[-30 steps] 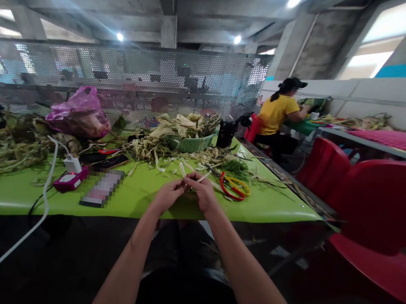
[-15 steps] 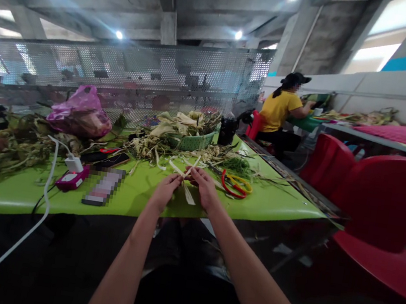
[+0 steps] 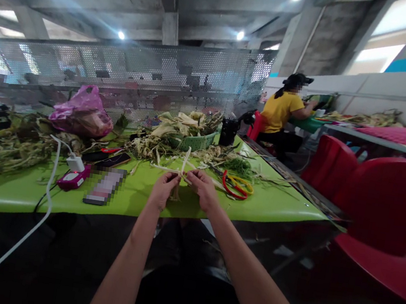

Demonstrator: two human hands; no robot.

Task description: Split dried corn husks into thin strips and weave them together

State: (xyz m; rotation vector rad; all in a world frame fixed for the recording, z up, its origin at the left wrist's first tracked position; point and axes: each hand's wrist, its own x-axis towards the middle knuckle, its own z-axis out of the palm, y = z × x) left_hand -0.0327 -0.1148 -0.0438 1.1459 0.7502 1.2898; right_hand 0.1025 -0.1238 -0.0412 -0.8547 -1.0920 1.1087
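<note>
Over the front of the green-covered table (image 3: 134, 200), my two hands meet at several pale dried plant strips (image 3: 185, 158) that cross each other. My left hand (image 3: 164, 189) pinches the strips from the left, thumb against fingers. From the right, my right hand (image 3: 202, 188) pinches them close to the crossing point. One strip points up, one stretches out to the left, and ends hang below my fingers. Just right of my right hand lie scissors with red and yellow handles (image 3: 238, 185). Loose dried husk (image 3: 150, 145) is heaped beyond my hands.
A green basket (image 3: 195, 142) of dried leaves stands behind, beside a black container (image 3: 228, 131). On the left are a phone (image 3: 105, 185), a purple power socket (image 3: 74, 177) with a white cable, and a purple plastic bag (image 3: 83, 111). Red chairs (image 3: 390, 200) and a seated person (image 3: 284, 108) are right.
The strips have turned between my fingers: one now stands more upright and another points left. Another person's hand at the far left has gone from view.
</note>
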